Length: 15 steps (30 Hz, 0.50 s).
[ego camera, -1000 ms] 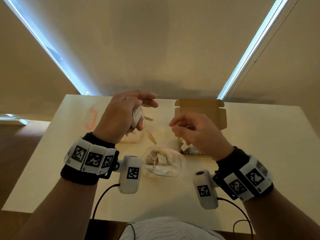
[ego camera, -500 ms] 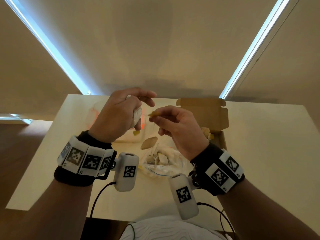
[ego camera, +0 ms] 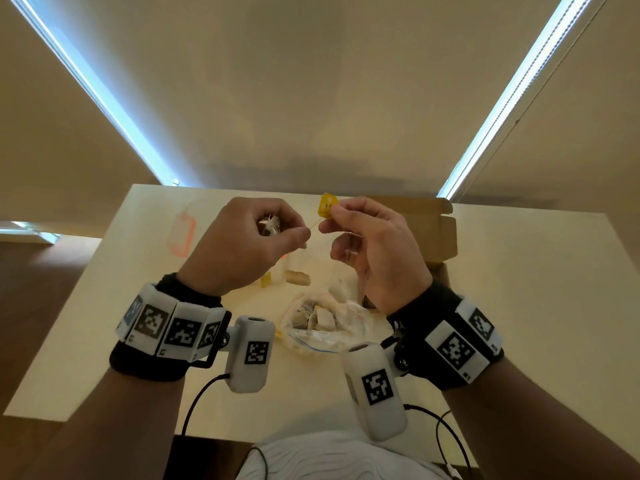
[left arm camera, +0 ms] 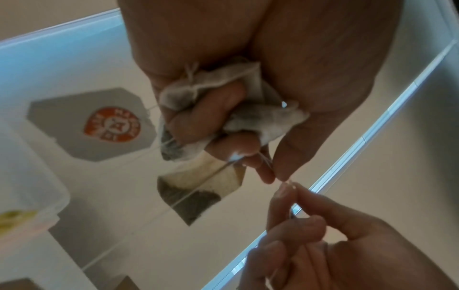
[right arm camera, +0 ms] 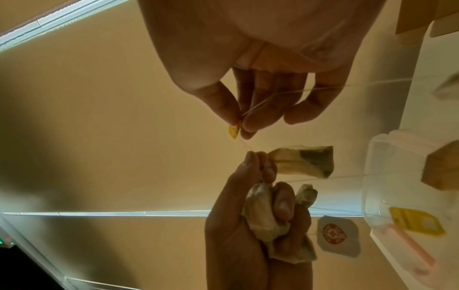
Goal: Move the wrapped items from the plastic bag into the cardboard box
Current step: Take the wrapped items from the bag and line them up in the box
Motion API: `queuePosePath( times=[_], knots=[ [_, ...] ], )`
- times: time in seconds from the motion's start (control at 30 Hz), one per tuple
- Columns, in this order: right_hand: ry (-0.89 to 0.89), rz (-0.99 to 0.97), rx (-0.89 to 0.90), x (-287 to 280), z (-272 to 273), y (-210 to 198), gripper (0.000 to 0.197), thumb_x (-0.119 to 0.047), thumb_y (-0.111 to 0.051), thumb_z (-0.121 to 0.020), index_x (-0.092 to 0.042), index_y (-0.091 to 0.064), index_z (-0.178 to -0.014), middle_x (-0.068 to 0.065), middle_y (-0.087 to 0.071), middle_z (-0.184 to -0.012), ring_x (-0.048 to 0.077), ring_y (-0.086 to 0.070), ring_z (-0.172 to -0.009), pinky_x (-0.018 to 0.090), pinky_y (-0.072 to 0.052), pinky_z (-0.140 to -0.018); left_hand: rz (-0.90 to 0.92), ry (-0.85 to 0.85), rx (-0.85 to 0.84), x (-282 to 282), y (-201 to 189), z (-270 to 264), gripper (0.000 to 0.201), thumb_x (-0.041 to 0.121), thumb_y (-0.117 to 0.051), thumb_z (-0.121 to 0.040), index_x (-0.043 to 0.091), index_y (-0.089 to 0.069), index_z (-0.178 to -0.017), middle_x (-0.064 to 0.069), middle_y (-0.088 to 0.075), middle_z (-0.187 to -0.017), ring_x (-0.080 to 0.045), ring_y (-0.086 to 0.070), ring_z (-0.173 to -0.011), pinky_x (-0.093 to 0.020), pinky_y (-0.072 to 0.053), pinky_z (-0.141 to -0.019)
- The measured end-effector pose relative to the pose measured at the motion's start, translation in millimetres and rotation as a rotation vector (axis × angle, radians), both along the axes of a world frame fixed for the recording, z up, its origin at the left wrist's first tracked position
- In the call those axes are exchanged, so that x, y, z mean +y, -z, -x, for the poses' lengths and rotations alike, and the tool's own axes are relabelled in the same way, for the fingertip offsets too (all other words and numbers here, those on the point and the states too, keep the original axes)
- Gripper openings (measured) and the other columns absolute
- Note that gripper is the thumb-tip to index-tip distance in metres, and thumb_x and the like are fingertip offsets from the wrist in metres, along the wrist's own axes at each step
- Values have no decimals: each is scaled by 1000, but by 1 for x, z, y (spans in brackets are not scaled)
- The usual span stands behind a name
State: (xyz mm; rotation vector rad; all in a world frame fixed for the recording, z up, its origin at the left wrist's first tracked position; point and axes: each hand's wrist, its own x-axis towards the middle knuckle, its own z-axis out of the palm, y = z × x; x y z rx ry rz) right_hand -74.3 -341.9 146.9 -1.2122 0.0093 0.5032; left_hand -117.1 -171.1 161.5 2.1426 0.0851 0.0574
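**A:** What is the left hand (left arm camera: 248, 64) doing with that bundle?

**B:** Its fingers are curled round several crumpled tea bags (left arm camera: 231, 109), and its thumb and forefinger pinch a thread (ego camera: 314, 226) just where it leaves the bundle. I'd say that pinch anchors the string so the bags don't get dragged out.

**A:** And the right hand (ego camera: 374, 251)?

**B:** Thumb and forefinger pressed on a small yellow tag (ego camera: 327, 204) at the thread's other end; the other fingers hang loosely curled. The thread runs short and taut between the two hands, held up above the table (ego camera: 536, 306) — probably so a tangle can be seen and teased apart.

**A:** Anything dangling?

**B:** One tea bag (left arm camera: 198, 192) hangs below the left hand on its string, and a white tag with an orange emblem (left arm camera: 111, 125) hangs further off. More threads cross the right palm.

**A:** Where are the rest?

**B:** In the plastic bag (ego camera: 325, 323), lying on the table between the wrists and still holding several. The cardboard box (ego camera: 440, 237) stands open behind the right hand, mostly hidden by it. A clear container (right arm camera: 397, 196) sits on the far left.

**A:** So the held ones aren't boxed yet?

**B:** No — my guess is untangling comes first.
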Motion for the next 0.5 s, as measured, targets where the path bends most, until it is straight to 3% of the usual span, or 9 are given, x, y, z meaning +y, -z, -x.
queuePosePath(
  times=[0.07,0.2,0.4,0.5],
  knots=[
    [2,-5,24,-2,-1,0,24,-6,-59,-94,-16,-67,-73,8,-67,-75,18,-53,-54,30,-45,-60,79,12,-5,-1,-1,0,10,17,-72,-87,13,-70,-78,-3,-70,-70,-13,-52,-51,-27,-45,-51],
    [-3,-20,105,-5,-4,-1,18,-4,-55,-92,-14,-62,-78,8,-67,-76,20,-57,-57,32,-46,-61,154,-2,-24,-3,-1,1,6,12,-72,-87,13,-71,-81,-20,-65,-76,-17,-49,-50,-25,-42,-47],
    [25,-35,143,-8,-6,-3,16,-5,-55,-92,-15,-60,-81,9,-67,-79,22,-62,-57,35,-46,-63,180,-46,-104,-5,2,-1,6,8,-70,-88,12,-72,-83,-20,-66,-77,-11,-47,-46,-22,-40,-45],
    [40,-22,133,-7,-5,-4,12,-5,-56,-93,-13,-61,-85,7,-64,-75,22,-62,-55,35,-47,-63,161,-41,-145,-6,3,0,8,7,-71,-87,13,-72,-83,-11,-65,-71,-8,-48,-47,-20,-41,-46]
  ],
)
